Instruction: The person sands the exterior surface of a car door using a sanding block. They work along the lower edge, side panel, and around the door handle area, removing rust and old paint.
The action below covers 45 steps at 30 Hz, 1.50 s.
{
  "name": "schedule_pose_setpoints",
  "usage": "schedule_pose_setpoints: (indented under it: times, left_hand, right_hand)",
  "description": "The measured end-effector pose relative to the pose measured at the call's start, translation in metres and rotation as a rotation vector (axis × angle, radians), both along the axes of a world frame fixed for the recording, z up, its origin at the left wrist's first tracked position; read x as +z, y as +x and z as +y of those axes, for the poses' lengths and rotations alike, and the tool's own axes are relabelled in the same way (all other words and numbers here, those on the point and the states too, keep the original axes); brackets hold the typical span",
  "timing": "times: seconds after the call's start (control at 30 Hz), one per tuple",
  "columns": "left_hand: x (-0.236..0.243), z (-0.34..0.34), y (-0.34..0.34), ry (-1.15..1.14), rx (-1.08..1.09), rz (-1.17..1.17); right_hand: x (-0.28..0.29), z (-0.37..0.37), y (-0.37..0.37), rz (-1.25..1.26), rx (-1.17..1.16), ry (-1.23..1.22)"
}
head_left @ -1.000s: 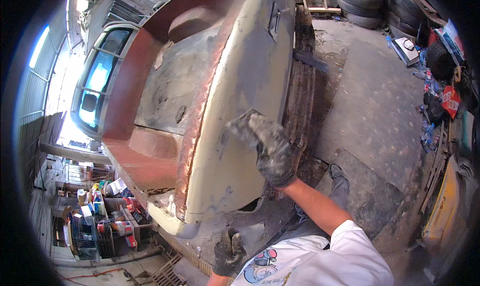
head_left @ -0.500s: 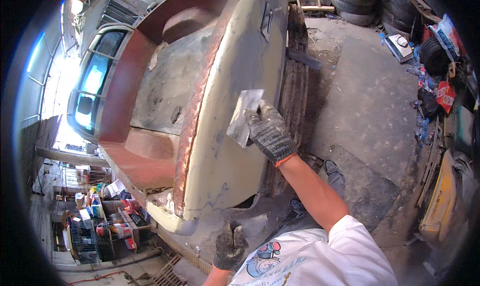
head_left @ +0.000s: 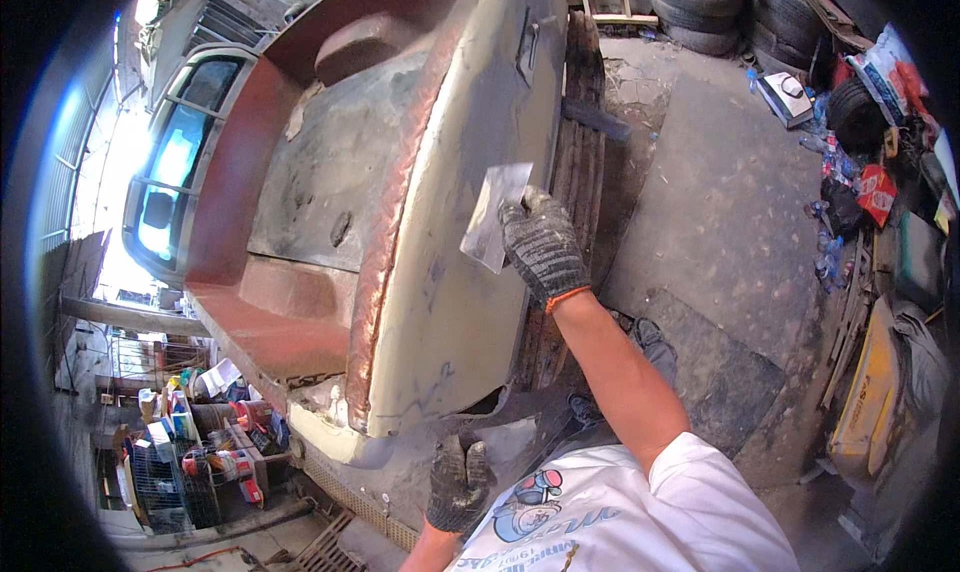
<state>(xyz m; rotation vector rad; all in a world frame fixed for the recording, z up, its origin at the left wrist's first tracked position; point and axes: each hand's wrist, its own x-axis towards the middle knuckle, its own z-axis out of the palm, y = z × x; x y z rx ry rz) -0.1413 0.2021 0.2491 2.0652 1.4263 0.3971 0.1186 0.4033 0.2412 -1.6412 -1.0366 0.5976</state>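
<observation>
My right hand [head_left: 540, 247], in a dark knit glove with an orange cuff, grips a thin rectangular metal spreader [head_left: 488, 217] against or just over the cream, patchily sanded tailgate [head_left: 430, 312]; contact is unclear. Low in the view, my gloved left hand [head_left: 458, 482] is empty, fingers loosely raised with a gap between them, below the tailgate's lower corner. Along the tailgate's left edge runs a coppery, rough strip [head_left: 385, 247].
The rusty red truck bed [head_left: 215, 172] extends left toward the cab window [head_left: 190, 142]. Stacked tires [head_left: 695, 12], assorted rubbish [head_left: 840, 192] and a yellow panel [head_left: 865, 382] line the right. Cluttered shelving [head_left: 190, 442] stands lower left. A worn mat [head_left: 720, 222] lies on the floor.
My right hand has moved slightly upward on the tailgate, and the spreader has turned to show its broad face. The view has shifted a little. My left hand stays low.
</observation>
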Motion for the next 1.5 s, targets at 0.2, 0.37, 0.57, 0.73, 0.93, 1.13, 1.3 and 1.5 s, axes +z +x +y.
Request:
schedule_pose_setpoints:
  times: [0.2, 0.37, 0.57, 0.73, 0.93, 1.13, 1.3, 1.5]
  left_hand:
    - [0.002, 0.002, 0.007, -0.12, 0.055, -0.014]
    - [-0.003, 0.001, 0.003, -0.159, 0.094, -0.086]
    - [-0.018, 0.002, -0.003, 0.04, 0.018, 0.009]
    - [-0.021, 0.006, 0.001, 0.11, -0.067, 0.036]
    - [-0.021, 0.008, 0.007, 0.091, -0.042, 0.02]
    - [-0.02, 0.006, 0.002, 0.222, -0.124, 0.052]
    - [-0.022, 0.005, 0.0, 0.214, -0.101, 0.045]
    - [-0.019, 0.008, 0.002, 0.18, -0.14, 0.065]
  right_hand:
    - [-0.013, -0.002, -0.019, 0.078, 0.028, -0.003]
    - [0.015, 0.013, -0.04, 0.07, 0.129, 0.003]
    - [-0.002, 0.005, -0.025, -0.273, -0.077, 0.241]
    - [-0.04, -0.009, -0.012, 0.174, -0.054, -0.041]
    - [-0.025, 0.003, -0.036, 0.036, 0.008, 0.022]
    - [0.013, 0.004, -0.05, 0.016, -0.019, 0.093]
    - [0.009, -0.012, -0.045, -0.188, -0.098, 0.331]
    - [-0.041, -0.028, -0.019, 0.072, -0.075, -0.051]
